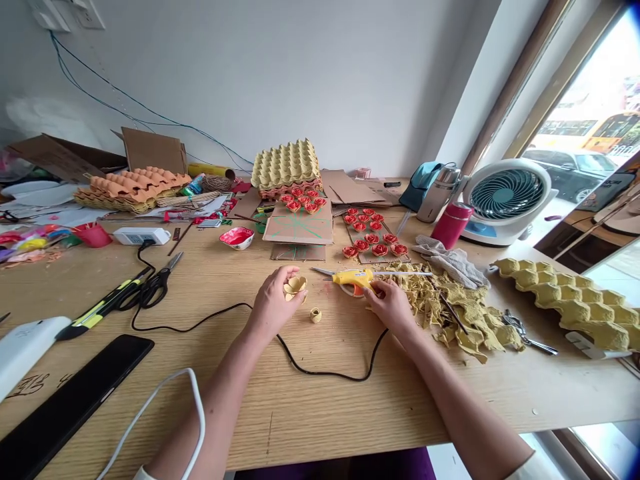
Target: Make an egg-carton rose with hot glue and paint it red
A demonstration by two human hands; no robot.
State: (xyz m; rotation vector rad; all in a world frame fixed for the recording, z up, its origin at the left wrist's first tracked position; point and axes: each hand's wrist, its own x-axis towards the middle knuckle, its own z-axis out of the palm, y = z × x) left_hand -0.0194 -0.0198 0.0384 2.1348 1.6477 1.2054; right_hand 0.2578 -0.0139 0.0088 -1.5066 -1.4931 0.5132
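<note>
My left hand (276, 295) is closed around a pale yellow egg-carton flower cup (295, 287), its petals facing up. In my right hand (393, 303) is a yellow hot glue gun (354, 277), its nozzle pointing left toward the cup but apart from it. A clear glue stick (407, 273) sticks out of the gun's back end. Between my hands, a small rolled yellow flower centre (315, 315) stands on the table. The gun's black cord (325, 375) loops across the wood in front of me.
Torn egg-carton scraps (455, 310) and small scissors (530, 333) lie right, beside a yellow egg tray (565, 300). Red paper roses (373, 233) sit on cardboard behind. Black scissors (155, 283), a phone (75, 407) and a white cable (193, 380) are left. A fan (510, 197) stands back right.
</note>
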